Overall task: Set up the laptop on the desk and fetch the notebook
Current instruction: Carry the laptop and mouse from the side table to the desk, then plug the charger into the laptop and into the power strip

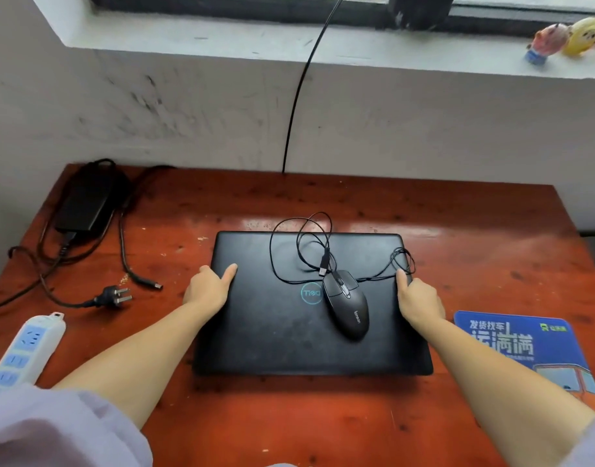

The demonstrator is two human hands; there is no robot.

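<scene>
Head view shows my left hand (208, 288) clasping the left edge of the closed laptop (289, 325), thumb on the lid and fingers tucked out of sight beneath or beside it. My right hand (419, 298) grips the right edge the same way, thumb up top by a loop of cord. Both hands are closed on the laptop, which lies flat near the middle of the desk (289, 426).

On the lid sits a mouse (348, 306), its cable (301, 251) loose in coils, the plug end lying free on the lid. If I lift or tilt the laptop now, I judge the mouse could slide off, and my right thumb may snag the cord.

Further out, a power adapter (87, 203) and wall plug (115, 297) lie at left, unconnected, with a power strip (26, 348) at the near left edge. A mouse pad (528, 352) lies at right, partly cut off by the frame.

No notebook is anywhere in sight. My fingers are hidden, so how firm my hold is I cannot tell.
</scene>
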